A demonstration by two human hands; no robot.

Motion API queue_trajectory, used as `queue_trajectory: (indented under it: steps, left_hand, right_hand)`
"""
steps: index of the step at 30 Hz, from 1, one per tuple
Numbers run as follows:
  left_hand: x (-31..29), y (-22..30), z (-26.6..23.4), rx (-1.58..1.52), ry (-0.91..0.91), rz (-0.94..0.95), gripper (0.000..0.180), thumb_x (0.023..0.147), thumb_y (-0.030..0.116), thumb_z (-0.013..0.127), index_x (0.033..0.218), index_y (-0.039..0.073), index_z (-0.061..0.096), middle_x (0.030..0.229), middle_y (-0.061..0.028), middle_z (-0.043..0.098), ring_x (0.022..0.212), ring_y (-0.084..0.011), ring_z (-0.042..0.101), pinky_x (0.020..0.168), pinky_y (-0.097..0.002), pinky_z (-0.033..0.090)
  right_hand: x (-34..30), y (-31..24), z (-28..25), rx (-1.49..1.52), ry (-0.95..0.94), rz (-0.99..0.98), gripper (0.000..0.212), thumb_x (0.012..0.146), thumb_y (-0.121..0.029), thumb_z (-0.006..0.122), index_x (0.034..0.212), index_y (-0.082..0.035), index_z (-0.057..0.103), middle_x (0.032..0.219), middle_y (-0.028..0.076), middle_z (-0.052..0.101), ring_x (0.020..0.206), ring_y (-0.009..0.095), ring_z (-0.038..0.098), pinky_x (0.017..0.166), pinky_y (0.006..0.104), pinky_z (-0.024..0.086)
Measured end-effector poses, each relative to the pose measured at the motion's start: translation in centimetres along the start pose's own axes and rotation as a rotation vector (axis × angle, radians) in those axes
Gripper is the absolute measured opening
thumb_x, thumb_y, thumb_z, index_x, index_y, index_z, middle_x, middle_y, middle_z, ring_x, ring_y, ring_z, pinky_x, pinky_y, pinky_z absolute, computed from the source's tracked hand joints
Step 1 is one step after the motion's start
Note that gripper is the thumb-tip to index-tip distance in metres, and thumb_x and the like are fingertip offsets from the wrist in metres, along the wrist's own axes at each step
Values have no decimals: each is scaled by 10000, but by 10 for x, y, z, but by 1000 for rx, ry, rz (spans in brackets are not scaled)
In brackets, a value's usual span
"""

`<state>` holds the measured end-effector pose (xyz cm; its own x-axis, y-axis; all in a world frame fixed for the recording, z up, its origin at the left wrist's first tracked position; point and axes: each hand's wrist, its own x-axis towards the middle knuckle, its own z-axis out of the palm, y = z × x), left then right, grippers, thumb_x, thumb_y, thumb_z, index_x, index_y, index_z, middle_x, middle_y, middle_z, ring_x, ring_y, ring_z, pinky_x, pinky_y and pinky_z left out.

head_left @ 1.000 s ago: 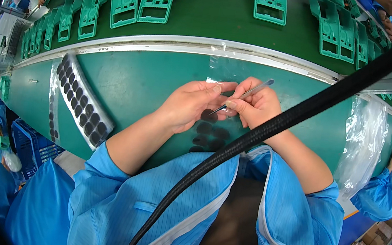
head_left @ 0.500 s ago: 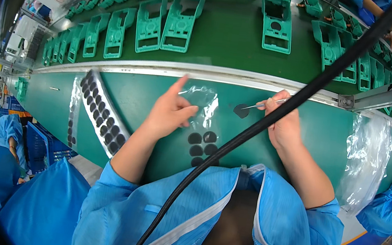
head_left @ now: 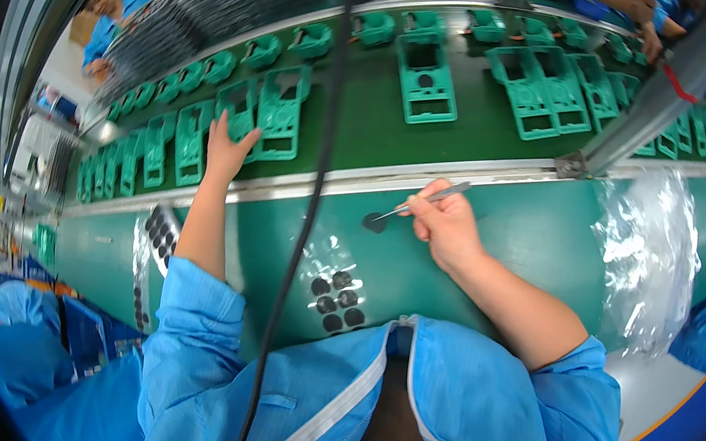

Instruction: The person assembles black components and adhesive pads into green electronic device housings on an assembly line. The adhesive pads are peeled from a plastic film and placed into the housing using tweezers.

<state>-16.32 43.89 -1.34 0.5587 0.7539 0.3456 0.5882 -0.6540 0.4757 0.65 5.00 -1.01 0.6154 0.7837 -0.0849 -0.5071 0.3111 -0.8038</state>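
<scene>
My left hand [head_left: 226, 155] reaches over the rail, thumb and fingers apart, at the near end of a green plastic housing [head_left: 243, 120]. Whether the fingertips touch it I cannot tell. Another green housing [head_left: 279, 122] lies just to the right of it. Over the work table, my right hand [head_left: 449, 233] grips metal tweezers [head_left: 449, 191]. A dark round sticker [head_left: 373, 222] with a small tab is at their tip. Nearer my body lies a clear film [head_left: 326, 257] bearing several black discs [head_left: 326, 304].
More green housings [head_left: 426, 83] and small green parts [head_left: 313, 39] line the dark green belt [head_left: 356, 132]. A metal rail [head_left: 394, 178] divides belt from table. Plastic sheets [head_left: 647, 259] lie right, a disc strip [head_left: 162, 235] left. A black cable [head_left: 314, 189] crosses the view. Co-workers sit nearby.
My left hand has moved from above the table, forward and left, to the housings on the belt. My right hand still has the tweezers at the dark sticker. The view has shifted.
</scene>
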Motion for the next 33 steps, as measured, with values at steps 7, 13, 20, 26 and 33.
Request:
queue_trajectory:
  steps: [7, 13, 20, 26, 33]
  left_hand:
    - [-10, 60, 19, 91, -40, -15, 802, 714, 446, 767, 1340, 45, 467, 1426, -341, 264, 1329, -453, 303, 1075, -477, 307]
    - [-15, 150, 64, -31, -122, 121, 784, 765, 441, 719, 1367, 31, 429, 1417, -350, 277, 1323, -453, 312, 1081, -443, 301]
    - [15, 80, 18, 158, 128, 207, 792, 801, 360, 688, 1428, 58, 308, 1432, -333, 267, 1319, -492, 271, 1081, -513, 264]
    - [0, -55, -68, 203, 181, -339, 710, 777, 262, 700, 1362, -2, 394, 1209, -268, 550, 1142, -401, 529, 945, -461, 441]
    - [-23, -16, -70, -691, -118, -591, 201, 843, 187, 675, 941, 33, 592, 776, -16, 555, 618, -110, 480, 568, -274, 410]
  right_hand:
    - [3, -2, 5, -13, -50, 37, 143, 877, -58, 631, 901, -69, 491, 766, 112, 655, 475, 75, 481, 418, 199, 342]
    - [7, 0, 0, -14, -58, 13, 152, 880, -58, 630, 902, -76, 481, 754, 103, 645, 474, 78, 482, 416, 204, 346]
    - [7, -3, 4, 20, -27, 33, 150, 884, -25, 596, 911, -85, 462, 756, 110, 628, 462, 87, 465, 405, 216, 344]
    - [10, 2, 1, -5, -25, 29, 151, 881, -4, 579, 914, -76, 451, 760, 129, 621, 456, 95, 468, 401, 217, 344]
    - [11, 8, -4, 10, -52, -22, 144, 884, -16, 582, 907, -69, 450, 764, 144, 637, 454, 96, 467, 402, 217, 340]
